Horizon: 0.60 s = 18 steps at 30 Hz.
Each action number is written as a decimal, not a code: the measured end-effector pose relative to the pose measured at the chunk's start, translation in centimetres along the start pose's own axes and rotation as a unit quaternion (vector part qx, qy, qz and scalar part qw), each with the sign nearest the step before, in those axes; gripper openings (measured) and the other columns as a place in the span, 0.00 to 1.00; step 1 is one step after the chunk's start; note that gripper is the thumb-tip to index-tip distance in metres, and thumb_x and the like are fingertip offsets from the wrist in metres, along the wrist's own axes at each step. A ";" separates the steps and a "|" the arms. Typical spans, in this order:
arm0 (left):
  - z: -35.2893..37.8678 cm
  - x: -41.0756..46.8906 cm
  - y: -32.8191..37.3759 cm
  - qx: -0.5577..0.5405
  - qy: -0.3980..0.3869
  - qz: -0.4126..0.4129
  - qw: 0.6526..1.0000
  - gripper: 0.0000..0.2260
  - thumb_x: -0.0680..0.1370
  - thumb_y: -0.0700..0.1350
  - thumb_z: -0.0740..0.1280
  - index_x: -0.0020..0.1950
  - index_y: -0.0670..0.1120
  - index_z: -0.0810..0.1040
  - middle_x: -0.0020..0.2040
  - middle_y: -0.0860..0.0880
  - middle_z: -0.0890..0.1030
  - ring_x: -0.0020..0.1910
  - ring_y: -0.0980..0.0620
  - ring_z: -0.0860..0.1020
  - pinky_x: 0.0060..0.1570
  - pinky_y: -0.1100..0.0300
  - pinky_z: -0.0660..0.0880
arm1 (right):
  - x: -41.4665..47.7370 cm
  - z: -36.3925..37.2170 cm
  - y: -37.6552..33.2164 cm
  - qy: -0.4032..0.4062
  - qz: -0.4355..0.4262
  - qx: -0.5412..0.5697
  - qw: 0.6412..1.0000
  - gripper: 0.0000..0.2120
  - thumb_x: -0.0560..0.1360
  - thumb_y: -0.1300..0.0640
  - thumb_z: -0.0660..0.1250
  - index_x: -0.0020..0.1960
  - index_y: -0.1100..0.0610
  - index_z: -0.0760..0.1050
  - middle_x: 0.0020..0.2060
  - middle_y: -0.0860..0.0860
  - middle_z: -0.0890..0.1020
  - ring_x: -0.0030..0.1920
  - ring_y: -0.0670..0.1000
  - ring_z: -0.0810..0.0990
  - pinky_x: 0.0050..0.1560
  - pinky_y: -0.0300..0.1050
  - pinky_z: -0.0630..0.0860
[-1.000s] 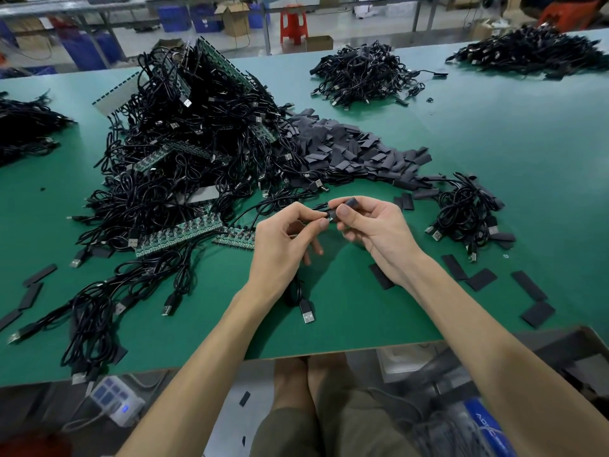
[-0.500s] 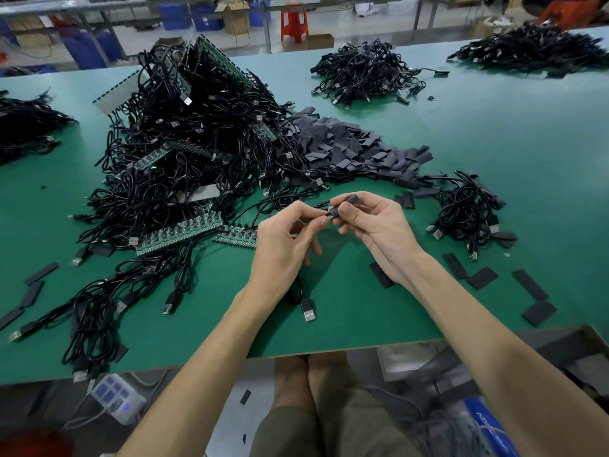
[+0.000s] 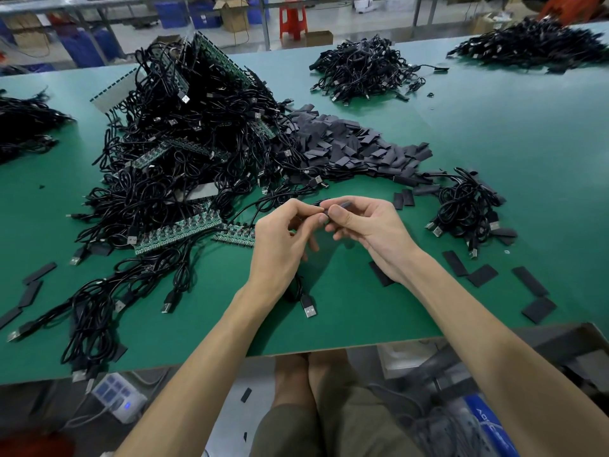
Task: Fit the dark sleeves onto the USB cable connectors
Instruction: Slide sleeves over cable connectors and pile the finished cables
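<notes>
Sleeve (image 3: 344, 203), dark and thin, looks light and floppy, likely to flatten if squeezed hard. The right hand (image 3: 372, 229) pinches it above the desk (image 3: 494, 143), meeting the left hand (image 3: 283, 245), which pinches the limp cable (image 3: 262, 205) near its end.

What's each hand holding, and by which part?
Left hand pinches a black cable near its tip. Right hand pinches a dark sleeve between thumb and forefinger; the thumb covers most of it, so the exact grip point cannot be told.
</notes>
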<state>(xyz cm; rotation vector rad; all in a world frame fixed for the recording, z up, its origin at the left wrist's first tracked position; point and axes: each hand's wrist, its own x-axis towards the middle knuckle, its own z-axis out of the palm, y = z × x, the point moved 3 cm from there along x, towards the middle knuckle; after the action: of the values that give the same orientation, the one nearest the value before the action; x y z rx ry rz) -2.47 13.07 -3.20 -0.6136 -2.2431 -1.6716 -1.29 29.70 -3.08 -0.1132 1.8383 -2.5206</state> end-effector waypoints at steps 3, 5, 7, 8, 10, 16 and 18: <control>0.0 0.0 0.0 -0.008 0.001 -0.008 1.000 0.02 0.80 0.45 0.72 0.48 0.52 0.82 0.31 0.50 0.81 0.25 0.52 0.77 0.24 0.60 0.72 | 0.0 0.0 0.0 0.000 -0.003 -0.002 1.000 0.14 0.72 0.59 0.72 0.55 0.65 0.82 0.40 0.55 0.85 0.38 0.49 0.82 0.40 0.37 0.80; 0.0 0.0 0.1 -0.017 0.001 -0.017 1.000 0.03 0.80 0.44 0.73 0.47 0.51 0.82 0.31 0.50 0.81 0.25 0.53 0.77 0.24 0.61 0.71 | 0.1 0.0 0.1 0.004 -0.005 -0.004 1.000 0.14 0.72 0.58 0.72 0.54 0.64 0.83 0.39 0.54 0.85 0.38 0.48 0.82 0.39 0.37 0.79; 0.0 0.0 0.1 -0.032 0.000 -0.032 0.999 0.03 0.79 0.43 0.73 0.47 0.50 0.83 0.30 0.49 0.81 0.25 0.54 0.77 0.24 0.62 0.70 | 0.1 0.0 0.1 0.002 -0.007 -0.007 1.000 0.13 0.72 0.58 0.72 0.54 0.64 0.83 0.39 0.53 0.85 0.37 0.48 0.81 0.39 0.37 0.79; 0.0 0.0 0.1 -0.038 -0.001 -0.037 0.999 0.03 0.79 0.43 0.73 0.47 0.49 0.83 0.31 0.49 0.81 0.25 0.53 0.78 0.24 0.62 0.71 | 0.1 0.0 0.2 -0.001 -0.008 -0.010 1.000 0.13 0.72 0.58 0.72 0.54 0.64 0.82 0.38 0.52 0.85 0.37 0.48 0.81 0.39 0.37 0.79; 0.0 0.1 0.1 -0.048 -0.002 -0.043 0.998 0.03 0.78 0.41 0.74 0.46 0.48 0.83 0.32 0.48 0.82 0.27 0.50 0.80 0.23 0.61 0.72 | 0.1 0.0 0.2 -0.006 -0.009 -0.016 1.000 0.14 0.72 0.59 0.72 0.55 0.64 0.82 0.39 0.53 0.85 0.37 0.48 0.81 0.39 0.37 0.79; -0.1 0.0 0.3 -0.051 -0.002 -0.042 0.998 0.03 0.78 0.39 0.74 0.45 0.46 0.82 0.33 0.46 0.82 0.28 0.47 0.81 0.23 0.57 0.74 | 0.1 -0.1 0.3 -0.006 -0.012 -0.020 1.000 0.16 0.73 0.59 0.72 0.57 0.67 0.81 0.40 0.55 0.85 0.37 0.49 0.81 0.39 0.38 0.79; -0.1 0.0 0.4 -0.053 -0.003 -0.044 0.998 0.03 0.78 0.39 0.74 0.45 0.45 0.82 0.33 0.45 0.83 0.28 0.47 0.81 0.23 0.57 0.74 | 0.1 -0.2 0.3 -0.009 -0.013 -0.025 1.000 0.16 0.73 0.60 0.72 0.58 0.68 0.81 0.41 0.55 0.85 0.38 0.49 0.81 0.39 0.39 0.79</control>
<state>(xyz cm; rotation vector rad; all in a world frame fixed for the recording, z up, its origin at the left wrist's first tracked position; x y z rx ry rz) -2.31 13.11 -2.88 -0.5513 -2.2263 -1.8437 -1.38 29.78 -3.44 -0.1601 1.9051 -2.4824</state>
